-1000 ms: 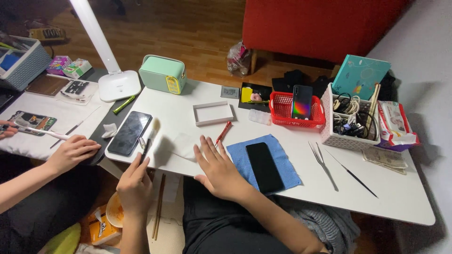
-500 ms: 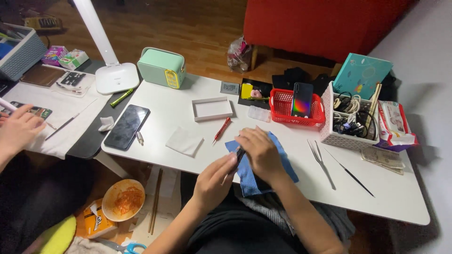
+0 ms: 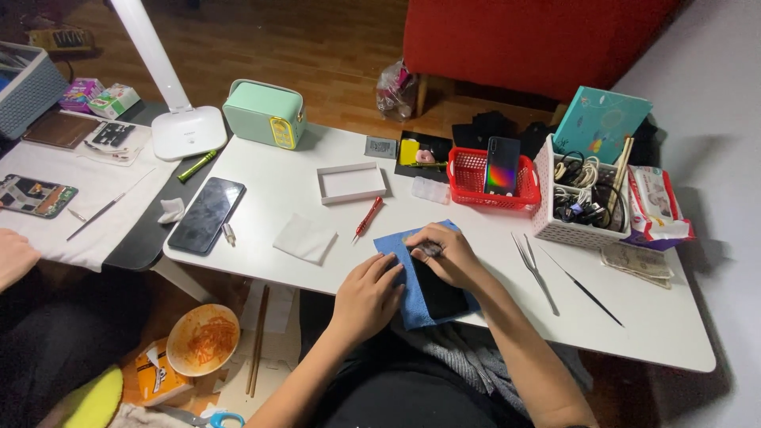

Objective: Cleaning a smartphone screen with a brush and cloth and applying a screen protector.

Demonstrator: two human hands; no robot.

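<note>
Black phone (image 3: 441, 295) lies on blue cloth (image 3: 408, 297) at near edge of white desk (image 3: 301, 178). Right hand (image 3: 446, 252) rests on phone's far end, fingers curled in a closed grip on something small and dark, can't tell what. Left hand (image 3: 366, 293) flat and open, pressing cloth's left side. Red screwdriver (image 3: 369, 219) and white tissue (image 3: 305, 238) just left; tweezers (image 3: 534, 268) right; red basket (image 3: 491, 181) beyond

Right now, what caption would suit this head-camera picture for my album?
Both hands, left hand and right hand, rest on a dark phone lying on a blue cloth on a white table.
</note>
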